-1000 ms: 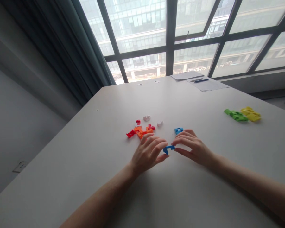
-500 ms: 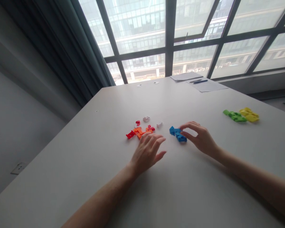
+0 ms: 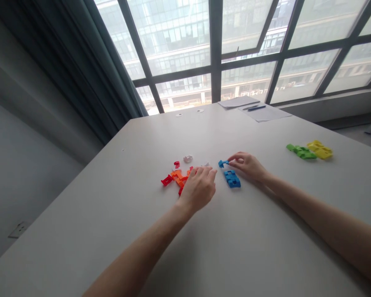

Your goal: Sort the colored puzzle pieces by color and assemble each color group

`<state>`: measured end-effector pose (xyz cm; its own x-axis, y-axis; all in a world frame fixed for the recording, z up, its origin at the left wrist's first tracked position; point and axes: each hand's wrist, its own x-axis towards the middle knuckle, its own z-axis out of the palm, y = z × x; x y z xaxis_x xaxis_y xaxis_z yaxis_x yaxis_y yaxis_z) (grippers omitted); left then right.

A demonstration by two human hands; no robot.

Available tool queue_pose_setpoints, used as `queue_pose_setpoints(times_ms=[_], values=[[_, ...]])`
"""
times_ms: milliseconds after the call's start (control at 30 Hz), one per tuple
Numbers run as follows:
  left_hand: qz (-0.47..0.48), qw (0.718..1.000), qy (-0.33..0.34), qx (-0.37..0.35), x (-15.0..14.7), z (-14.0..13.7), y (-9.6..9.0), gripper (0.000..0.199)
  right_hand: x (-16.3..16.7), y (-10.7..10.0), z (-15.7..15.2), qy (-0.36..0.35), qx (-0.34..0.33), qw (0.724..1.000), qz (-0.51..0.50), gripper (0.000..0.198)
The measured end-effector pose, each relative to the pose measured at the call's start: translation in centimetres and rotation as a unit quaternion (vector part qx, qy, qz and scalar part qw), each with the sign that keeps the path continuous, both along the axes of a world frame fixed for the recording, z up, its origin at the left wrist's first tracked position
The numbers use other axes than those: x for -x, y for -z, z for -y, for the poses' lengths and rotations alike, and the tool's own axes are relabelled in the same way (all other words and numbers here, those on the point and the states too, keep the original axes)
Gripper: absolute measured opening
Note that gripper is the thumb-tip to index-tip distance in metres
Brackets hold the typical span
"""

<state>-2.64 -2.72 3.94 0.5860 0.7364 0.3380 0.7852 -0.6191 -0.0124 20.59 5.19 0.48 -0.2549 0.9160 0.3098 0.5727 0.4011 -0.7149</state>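
Between the thumb and fingertips of my right hand (image 3: 246, 165) is the near end of a small blue plastic piece (image 3: 223, 163), pinched at its right side. Just in front of that hand, several blue pieces (image 3: 232, 179) lie side by side on the white table (image 3: 259, 231). My left hand (image 3: 199, 187) hovers palm down beside the loose pieces, fingers loosely bent and slightly apart, with no held object showing. Its thumb is mostly hidden. Around it lie orange pieces (image 3: 179, 177) and a red piece (image 3: 167, 180), partly covered by the hand.
A white piece (image 3: 188, 159) lies beyond the red and orange ones. Grouped green pieces (image 3: 302, 152) and yellow pieces (image 3: 320, 149) sit to the right. Paper sheets (image 3: 239, 102) and a pen (image 3: 256, 108) rest near the window. A dark curtain (image 3: 111, 74) hangs at the left.
My right hand has shifted one blue piece away from me, apart from the other blue pieces. My left hand has moved a little right, its fingers more bent. The view has tilted slightly.
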Motion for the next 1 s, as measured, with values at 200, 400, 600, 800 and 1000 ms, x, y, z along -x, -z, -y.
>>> queue_pose_setpoints(times_ms=[200,400,600,800,1000], values=[[0.149,0.982,-0.089,0.081,-3.0,-3.6,0.5,0.032,-0.3,0.3,-0.3,-0.017,0.009,1.0,0.02,0.031],[0.127,0.989,-0.06,0.055,-3.3,-3.7,2.8,0.034,-0.3,0.2,0.0,-0.056,0.0,0.998,-0.007,0.031],[0.124,0.991,-0.033,0.026,-3.0,-3.7,3.0,0.025,-0.1,0.0,0.3,-0.054,-0.002,0.998,0.008,0.027],[0.143,0.988,-0.037,0.039,-2.8,-3.7,2.9,0.023,0.0,-0.2,0.5,-0.065,-0.004,0.998,0.001,0.027],[0.156,0.986,-0.029,0.05,-2.7,-3.5,2.7,0.022,-0.4,0.0,0.2,-0.089,0.009,0.996,-0.004,0.029]])
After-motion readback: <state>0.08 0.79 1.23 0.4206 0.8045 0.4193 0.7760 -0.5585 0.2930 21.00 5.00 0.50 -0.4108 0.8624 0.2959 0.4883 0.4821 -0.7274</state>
